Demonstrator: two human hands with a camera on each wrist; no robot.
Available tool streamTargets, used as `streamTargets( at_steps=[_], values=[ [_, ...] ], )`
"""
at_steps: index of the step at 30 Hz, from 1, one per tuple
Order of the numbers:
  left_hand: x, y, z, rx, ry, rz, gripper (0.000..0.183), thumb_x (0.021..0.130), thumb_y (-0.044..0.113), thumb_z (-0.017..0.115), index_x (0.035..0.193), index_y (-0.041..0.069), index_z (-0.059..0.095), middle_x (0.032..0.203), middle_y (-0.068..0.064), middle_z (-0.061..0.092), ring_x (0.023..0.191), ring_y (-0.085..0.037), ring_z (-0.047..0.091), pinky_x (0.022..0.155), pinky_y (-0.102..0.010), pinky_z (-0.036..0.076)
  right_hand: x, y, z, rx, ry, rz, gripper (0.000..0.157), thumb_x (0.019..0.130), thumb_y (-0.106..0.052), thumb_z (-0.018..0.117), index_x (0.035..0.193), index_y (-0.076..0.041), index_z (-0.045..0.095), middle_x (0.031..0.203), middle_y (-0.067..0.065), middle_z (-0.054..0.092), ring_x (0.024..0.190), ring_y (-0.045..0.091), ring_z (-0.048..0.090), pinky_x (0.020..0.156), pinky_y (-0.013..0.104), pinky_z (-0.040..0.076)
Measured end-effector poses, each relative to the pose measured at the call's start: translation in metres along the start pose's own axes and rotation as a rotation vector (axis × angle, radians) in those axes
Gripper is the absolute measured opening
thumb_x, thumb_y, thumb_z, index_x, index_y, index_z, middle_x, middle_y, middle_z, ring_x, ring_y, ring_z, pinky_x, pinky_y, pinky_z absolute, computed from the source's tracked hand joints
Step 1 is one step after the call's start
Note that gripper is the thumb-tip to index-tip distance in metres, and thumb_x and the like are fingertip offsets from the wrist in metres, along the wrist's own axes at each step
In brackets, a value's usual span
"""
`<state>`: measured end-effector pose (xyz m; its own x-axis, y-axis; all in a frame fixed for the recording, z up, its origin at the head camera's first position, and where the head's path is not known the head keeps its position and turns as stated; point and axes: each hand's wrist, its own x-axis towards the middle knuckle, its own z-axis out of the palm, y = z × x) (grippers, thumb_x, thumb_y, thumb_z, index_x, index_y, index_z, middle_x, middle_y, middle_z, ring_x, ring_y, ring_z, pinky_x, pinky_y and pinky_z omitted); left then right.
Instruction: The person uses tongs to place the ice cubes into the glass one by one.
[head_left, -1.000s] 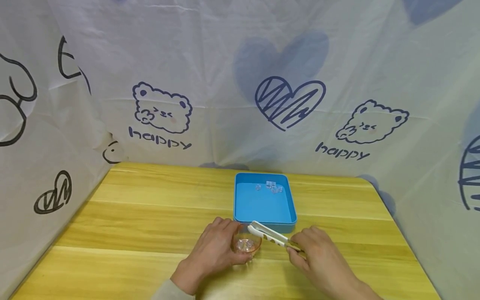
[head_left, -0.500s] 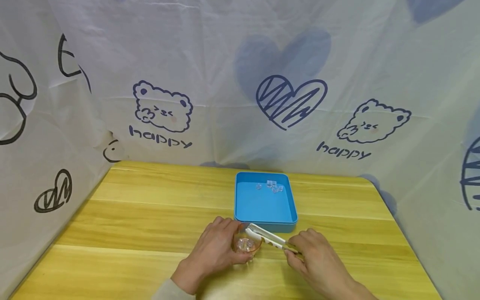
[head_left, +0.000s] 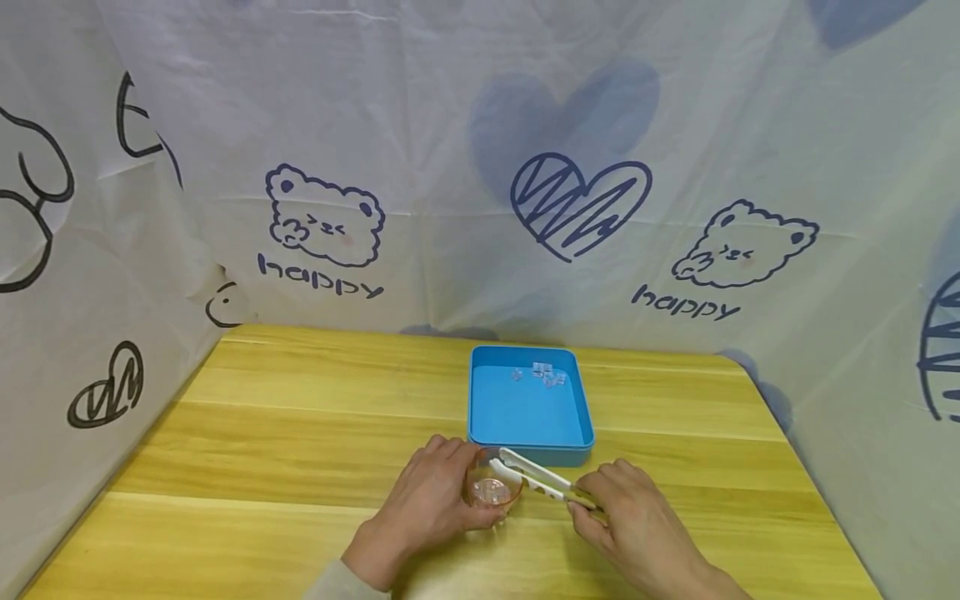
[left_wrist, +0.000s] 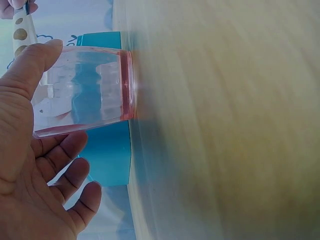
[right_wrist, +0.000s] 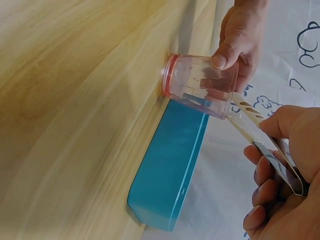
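My left hand (head_left: 423,496) holds a clear cup (left_wrist: 107,92) with a pinkish base, thumb on one side and fingers on the other. Upright on the table, the cup has some clear pieces (head_left: 491,492) at its bottom. From the right, my right hand (head_left: 637,521) grips small tongs (head_left: 543,479) with white, gold-spotted arms and a metallic bend. Their tips are parted and reach over the cup's rim, overlapping its mouth. No piece shows between them. In the right wrist view, thumb and curled fingers close around the tongs (right_wrist: 272,160).
Just behind the cup stands a shallow blue tray (head_left: 525,417). Several clear cubes (head_left: 543,369) lie near its far right corner. A wood-patterned table (head_left: 300,450) carries everything, and white cloth (head_left: 435,167) with drawings hangs behind and at the sides.
The tongs have moved slightly left and down into the cup's mouth, and their tips have spread apart since half a second ago. My left hand and the cup have stayed in place.
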<state>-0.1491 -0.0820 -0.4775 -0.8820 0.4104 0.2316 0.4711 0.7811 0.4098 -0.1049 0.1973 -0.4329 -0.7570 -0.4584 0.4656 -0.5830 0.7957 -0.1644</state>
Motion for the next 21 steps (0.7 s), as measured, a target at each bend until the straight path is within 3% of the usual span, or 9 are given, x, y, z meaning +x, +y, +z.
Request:
streamTargets(
  at_steps=[21],
  values=[
    [0.0004,0.0002,0.0008,0.001,-0.012,-0.018,0.067,0.079,0.062,0.083,0.131,0.022,0.069,0.116,0.007,0.069,0.103,-0.014,0.054,0.091,-0.038,0.05,0.0007,-0.0008,-0.0004,-0.008,-0.011,0.021,0.014,0.086,-0.02,0.084,0.091,-0.022,0.071,0.079,-0.023,0.05,0.077,-0.004,0.04,0.07,0.023,0.044]
  ],
)
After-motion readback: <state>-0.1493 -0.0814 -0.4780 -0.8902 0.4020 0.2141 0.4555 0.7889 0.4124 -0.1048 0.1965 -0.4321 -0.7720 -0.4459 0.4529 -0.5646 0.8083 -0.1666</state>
